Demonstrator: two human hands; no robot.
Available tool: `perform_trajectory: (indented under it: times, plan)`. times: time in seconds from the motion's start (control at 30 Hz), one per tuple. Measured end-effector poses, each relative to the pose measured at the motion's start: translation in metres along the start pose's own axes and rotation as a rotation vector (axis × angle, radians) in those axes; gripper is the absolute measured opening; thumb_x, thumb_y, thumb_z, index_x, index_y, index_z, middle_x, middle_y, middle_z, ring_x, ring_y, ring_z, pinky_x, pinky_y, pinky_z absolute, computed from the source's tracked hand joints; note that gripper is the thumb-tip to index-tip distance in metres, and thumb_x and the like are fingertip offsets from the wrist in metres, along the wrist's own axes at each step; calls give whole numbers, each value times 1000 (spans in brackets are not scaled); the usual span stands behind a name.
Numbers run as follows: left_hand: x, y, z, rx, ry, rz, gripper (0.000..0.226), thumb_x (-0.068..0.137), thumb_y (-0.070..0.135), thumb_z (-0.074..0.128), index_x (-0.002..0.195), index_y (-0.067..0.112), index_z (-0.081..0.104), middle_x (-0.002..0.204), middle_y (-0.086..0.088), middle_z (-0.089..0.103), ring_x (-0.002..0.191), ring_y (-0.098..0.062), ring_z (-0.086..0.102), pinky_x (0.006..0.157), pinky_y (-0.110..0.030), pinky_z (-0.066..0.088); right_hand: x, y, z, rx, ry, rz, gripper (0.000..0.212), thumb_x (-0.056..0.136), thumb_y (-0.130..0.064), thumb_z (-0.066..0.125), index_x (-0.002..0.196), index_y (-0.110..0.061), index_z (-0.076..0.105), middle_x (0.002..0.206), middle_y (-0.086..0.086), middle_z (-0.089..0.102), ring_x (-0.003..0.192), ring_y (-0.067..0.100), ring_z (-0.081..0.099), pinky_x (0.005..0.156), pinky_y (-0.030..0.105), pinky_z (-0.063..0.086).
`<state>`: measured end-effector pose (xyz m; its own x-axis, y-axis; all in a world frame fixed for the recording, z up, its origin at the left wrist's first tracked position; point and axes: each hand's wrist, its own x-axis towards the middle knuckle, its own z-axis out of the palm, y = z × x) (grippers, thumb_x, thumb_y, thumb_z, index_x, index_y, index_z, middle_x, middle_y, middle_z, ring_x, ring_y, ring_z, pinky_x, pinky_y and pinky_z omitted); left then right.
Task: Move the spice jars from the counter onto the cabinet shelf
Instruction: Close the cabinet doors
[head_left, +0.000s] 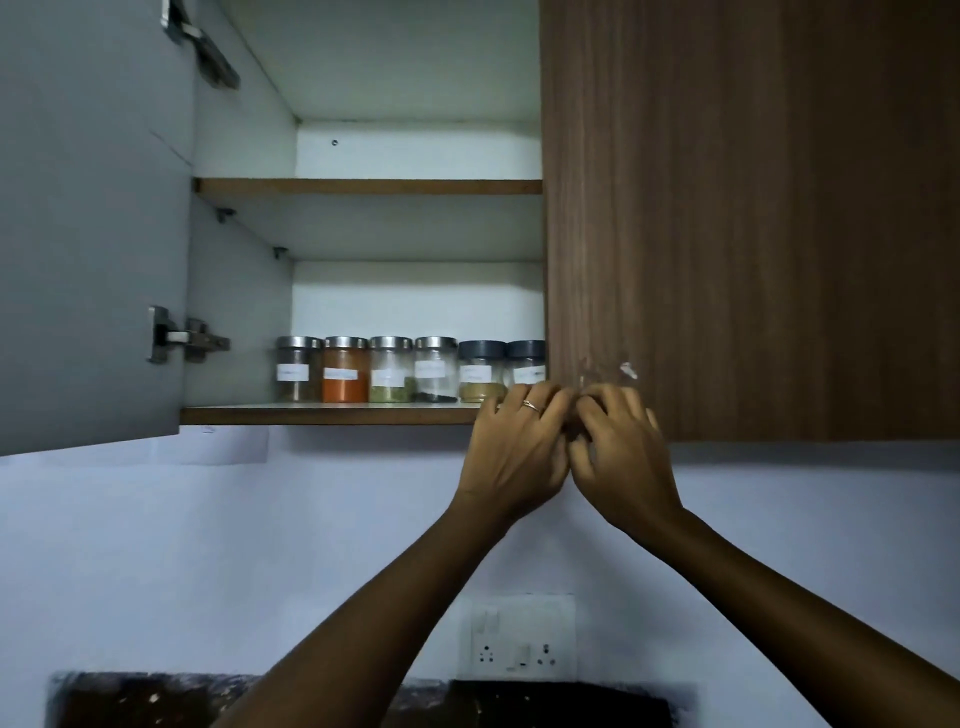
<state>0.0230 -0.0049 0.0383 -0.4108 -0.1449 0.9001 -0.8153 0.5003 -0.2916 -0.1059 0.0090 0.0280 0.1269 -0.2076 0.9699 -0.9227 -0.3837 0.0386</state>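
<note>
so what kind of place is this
Most likely a home kitchen. An open wall cabinet holds a row of labelled spice jars on its lower shelf, a switch and socket plate sits on the wall below, and a dark speckled counter runs along the bottom.

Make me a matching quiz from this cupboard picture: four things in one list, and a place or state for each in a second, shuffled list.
Things:
1. Glass jar of orange powder with a steel lid
2. Grey cabinet door with metal hinges
3. Brown wood-grain cabinet door
4. Upper wooden shelf

Places or states:
A. Shut, on the right
B. Holds nothing visible
C. Second from the left on the lower shelf
D. Swung open, on the left

Pairs: 1-C, 2-D, 3-A, 4-B
</note>
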Motion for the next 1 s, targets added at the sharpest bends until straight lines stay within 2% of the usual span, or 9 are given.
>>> perform_trajectory:
  times: [0.17, 0.37, 0.5, 0.6, 0.73, 0.8, 0.9, 1.0]
  plan:
    - [-22, -13, -45, -23, 7, -80, 44, 75, 22, 61, 118, 12, 59, 105, -3, 66, 90, -24, 61, 74, -35, 47, 11, -45, -3, 102, 111, -88, 21, 69, -3, 55, 87, -3, 65, 88, 11, 62, 84, 28, 56, 71, 36, 43]
    - [-45, -39, -112, 66, 55, -108, 43, 72, 20, 60, 114, 9, 60, 100, -4, 65, 87, -25, 59, 71, -34, 43, 20, -116, -20, 171, 176, -141, 18, 67, 1, 57, 84, -3, 63, 83, 12, 59, 81, 32, 54, 66, 39, 43]
    - [-55, -51, -163, 70, 184, -113, 37, 72, 16, 60, 109, 9, 60, 95, -2, 64, 82, -24, 58, 69, -29, 36, 32, -165, -45, 186, 235, -171, 18, 66, 0, 55, 82, -5, 62, 84, 11, 58, 81, 31, 53, 66, 38, 39]
    - [-67, -59, -205, 24, 249, -142, 38, 74, 14, 61, 112, 9, 59, 97, -2, 64, 83, -25, 57, 70, -33, 40, 39, -209, -65, 186, 278, -179, 17, 68, -3, 54, 83, -5, 62, 85, 11, 58, 82, 30, 52, 67, 37, 37]
    - [-89, -68, -263, -55, 319, -170, 39, 77, 11, 59, 116, 11, 57, 98, -1, 64, 82, -25, 55, 70, -29, 34, 41, -272, -90, 187, 344, -166, 16, 69, -4, 53, 82, -8, 61, 87, 12, 58, 83, 28, 49, 70, 32, 30]
    - [-99, -70, -288, -101, 354, -175, 36, 79, 11, 56, 115, 12, 56, 99, -1, 64, 82, -25, 56, 70, -31, 38, 41, -298, -103, 205, 386, -152, 16, 68, -3, 52, 81, -9, 61, 88, 11, 58, 84, 26, 48, 70, 30, 28]
    - [-118, -84, -331, -126, 406, -160, 36, 82, 12, 55, 118, 11, 56, 103, -2, 65, 86, -25, 58, 74, -36, 45, 41, -347, -123, 227, 427, -176, 17, 67, -3, 54, 80, -10, 61, 88, 11, 58, 84, 24, 47, 69, 31, 30]
    - [-132, -93, -365, -130, 447, -167, 40, 82, 17, 49, 120, 9, 56, 105, -1, 65, 88, -23, 57, 78, -31, 41, 43, -385, -140, 247, 429, -225, 18, 66, -3, 55, 80, -11, 62, 89, 10, 59, 85, 24, 49, 69, 33, 33]
